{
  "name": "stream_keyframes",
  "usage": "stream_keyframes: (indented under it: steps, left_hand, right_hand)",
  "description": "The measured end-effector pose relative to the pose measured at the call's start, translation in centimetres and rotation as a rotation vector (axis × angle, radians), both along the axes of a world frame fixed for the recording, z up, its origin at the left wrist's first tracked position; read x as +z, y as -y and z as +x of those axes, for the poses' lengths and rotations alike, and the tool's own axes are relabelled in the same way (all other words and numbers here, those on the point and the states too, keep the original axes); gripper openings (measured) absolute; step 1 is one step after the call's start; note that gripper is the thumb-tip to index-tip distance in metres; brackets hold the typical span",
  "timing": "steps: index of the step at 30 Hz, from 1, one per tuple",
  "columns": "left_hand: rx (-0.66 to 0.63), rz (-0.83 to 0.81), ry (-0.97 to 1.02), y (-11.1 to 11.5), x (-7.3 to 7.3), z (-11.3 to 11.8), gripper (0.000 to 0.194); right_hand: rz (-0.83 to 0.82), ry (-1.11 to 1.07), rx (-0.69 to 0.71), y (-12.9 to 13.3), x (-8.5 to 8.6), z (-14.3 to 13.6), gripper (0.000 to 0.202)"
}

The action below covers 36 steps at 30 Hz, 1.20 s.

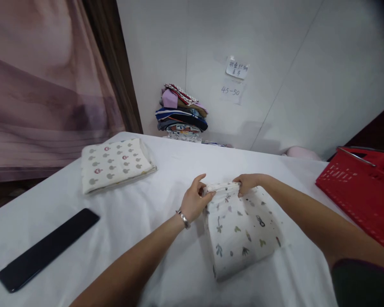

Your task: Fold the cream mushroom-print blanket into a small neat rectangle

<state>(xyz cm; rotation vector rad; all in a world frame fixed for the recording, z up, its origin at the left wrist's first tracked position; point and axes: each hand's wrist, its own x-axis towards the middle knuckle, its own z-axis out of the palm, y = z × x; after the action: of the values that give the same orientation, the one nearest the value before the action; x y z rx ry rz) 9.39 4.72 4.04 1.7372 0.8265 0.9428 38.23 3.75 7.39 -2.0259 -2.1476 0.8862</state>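
Observation:
A white cloth (240,234) printed with small leaves and other little figures lies folded in a thick bundle on the white-covered table (176,166). At its far left corner, my left hand (195,199) pinches the edge, thumb on top and index finger raised. My right hand (248,183) is closed on the gathered far edge, with some of its fingertips hidden by fabric. A silver bracelet (183,218) circles my left wrist. Farther left rests another folded cloth (117,162), white with grey and red prints, which neither hand touches.
A long dark flat board (48,249) lies at the front left. On the right stands a red plastic basket (361,192). Beyond the table's far edge is a stack of folded fabrics (182,113) against the wall. A pink curtain (48,85) hangs at left.

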Motion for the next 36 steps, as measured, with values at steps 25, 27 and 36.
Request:
stream_keyframes:
  steps: [25, 27, 36]
  left_hand:
    - [-0.012, 1.082, -0.308, -6.4, 14.4, -5.7, 0.066]
    - [-0.092, 1.124, -0.487, -5.2, 9.1, -6.6, 0.061]
    - [-0.260, 1.061, -0.685, -1.7, -3.2, -8.7, 0.052]
  right_hand:
    - [0.937, 0.545, 0.004, 6.7, 11.3, -2.3, 0.040]
    - [0.865, 0.556, 0.059, 7.8, 5.8, -3.4, 0.041]
    - [0.675, 0.443, 0.107, 11.2, -6.3, -5.5, 0.034]
